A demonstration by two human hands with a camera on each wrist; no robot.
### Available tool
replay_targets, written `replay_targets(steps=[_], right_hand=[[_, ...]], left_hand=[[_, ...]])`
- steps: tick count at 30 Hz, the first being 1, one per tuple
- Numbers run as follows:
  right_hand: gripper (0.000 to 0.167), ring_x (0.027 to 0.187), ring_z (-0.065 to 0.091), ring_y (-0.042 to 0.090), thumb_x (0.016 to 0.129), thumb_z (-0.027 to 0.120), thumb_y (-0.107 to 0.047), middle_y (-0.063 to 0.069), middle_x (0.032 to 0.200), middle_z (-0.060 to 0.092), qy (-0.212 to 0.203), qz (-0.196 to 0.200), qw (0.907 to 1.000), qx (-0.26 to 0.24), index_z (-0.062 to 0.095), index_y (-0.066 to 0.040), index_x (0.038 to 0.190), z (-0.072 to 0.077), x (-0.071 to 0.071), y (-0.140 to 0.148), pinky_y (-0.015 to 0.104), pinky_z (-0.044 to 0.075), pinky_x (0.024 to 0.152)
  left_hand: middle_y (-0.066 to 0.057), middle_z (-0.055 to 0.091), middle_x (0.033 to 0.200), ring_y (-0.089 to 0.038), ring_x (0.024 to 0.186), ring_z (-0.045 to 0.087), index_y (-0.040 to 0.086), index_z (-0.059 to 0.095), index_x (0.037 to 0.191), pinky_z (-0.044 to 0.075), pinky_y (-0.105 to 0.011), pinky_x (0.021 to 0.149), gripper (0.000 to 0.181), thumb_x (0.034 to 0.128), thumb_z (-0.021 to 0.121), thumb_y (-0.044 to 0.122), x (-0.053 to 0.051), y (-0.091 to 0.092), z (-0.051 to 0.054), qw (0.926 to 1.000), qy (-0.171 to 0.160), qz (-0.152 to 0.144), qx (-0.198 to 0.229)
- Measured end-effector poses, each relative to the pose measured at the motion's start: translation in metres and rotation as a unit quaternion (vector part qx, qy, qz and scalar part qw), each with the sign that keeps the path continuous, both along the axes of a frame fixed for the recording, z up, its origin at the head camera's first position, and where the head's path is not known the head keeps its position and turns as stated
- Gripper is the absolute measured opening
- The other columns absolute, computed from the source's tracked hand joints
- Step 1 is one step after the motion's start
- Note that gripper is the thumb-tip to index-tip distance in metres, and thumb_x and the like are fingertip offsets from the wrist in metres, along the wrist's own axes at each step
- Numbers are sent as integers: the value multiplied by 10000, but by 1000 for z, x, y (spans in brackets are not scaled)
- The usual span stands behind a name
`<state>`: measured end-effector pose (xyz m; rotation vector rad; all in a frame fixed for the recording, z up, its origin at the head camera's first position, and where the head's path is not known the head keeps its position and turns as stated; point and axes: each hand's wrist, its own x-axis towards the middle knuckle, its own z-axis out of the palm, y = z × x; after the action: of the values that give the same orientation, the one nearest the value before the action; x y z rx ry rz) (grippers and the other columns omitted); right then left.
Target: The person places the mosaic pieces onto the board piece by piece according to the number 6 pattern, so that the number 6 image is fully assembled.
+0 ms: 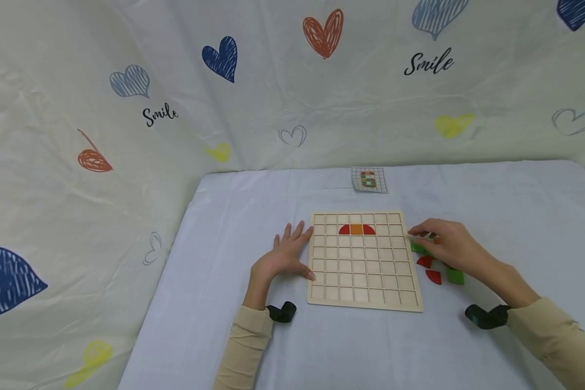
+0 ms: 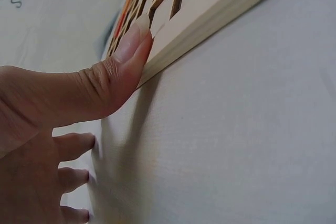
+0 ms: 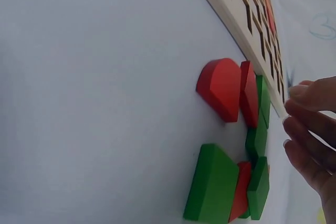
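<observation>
A square wooden grid board lies on the table. In its second row from the top, an orange square sits between two red quarter-round blocks. My left hand is spread at the board's left edge, its thumb touching the rim in the left wrist view. Beside the board's upper right edge hovers my right hand, fingers bent and fingertips close together; no block shows between them. Below it lie loose red blocks and green blocks, partly hidden by the hand in the head view.
A small card with a coloured grid pattern lies behind the board. White cloth covers the table. A cloth backdrop with hearts and lettering hangs behind. Dark wrist cameras are strapped at both sleeves.
</observation>
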<state>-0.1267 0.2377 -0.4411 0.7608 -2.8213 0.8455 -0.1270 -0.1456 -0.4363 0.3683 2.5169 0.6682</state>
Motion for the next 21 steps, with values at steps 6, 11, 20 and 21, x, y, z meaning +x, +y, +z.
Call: replay_targets(steps=[6, 11, 20, 21], right_hand=[[260, 770, 624, 181, 785, 848, -7, 51, 960, 753, 62, 76, 9999, 95, 775, -23, 1033, -6, 3, 6, 245, 541, 629], [282, 812, 605, 174, 796, 863, -63, 58, 970, 723, -301, -22, 9992, 275, 771, -9, 1057, -9, 3, 7, 253, 551, 665], [266, 843, 597, 194, 814, 853, -85, 84, 988, 695, -741, -164, 9962, 422, 774, 4, 1051, -10, 1, 2, 286, 560, 687], [261, 845, 596, 196, 816, 850, -82, 88, 990, 694, -760, -164, 9961, 416, 772, 6, 1049, -9, 1, 2, 280, 558, 687]], left_hand=[[-53, -5, 1743, -335, 1598, -119, 210, 173, 1668, -45, -588, 1271, 1211, 737, 940, 317, 0, 0, -1, 10000, -21, -13, -60], [-55, -4, 1743, -336, 1598, -118, 208, 174, 1668, -43, -592, 1270, 1212, 736, 941, 317, -1, 0, -1, 10000, -13, -13, -72], [-66, 2, 1742, -348, 1597, -113, 199, 181, 1667, -40, -600, 1268, 1213, 731, 944, 314, -1, 0, -2, 10000, 8, -28, -55], [-66, 1, 1742, -347, 1597, -114, 199, 179, 1667, -41, -600, 1268, 1214, 731, 943, 313, -1, 0, -1, 10000, 7, -30, -53]])
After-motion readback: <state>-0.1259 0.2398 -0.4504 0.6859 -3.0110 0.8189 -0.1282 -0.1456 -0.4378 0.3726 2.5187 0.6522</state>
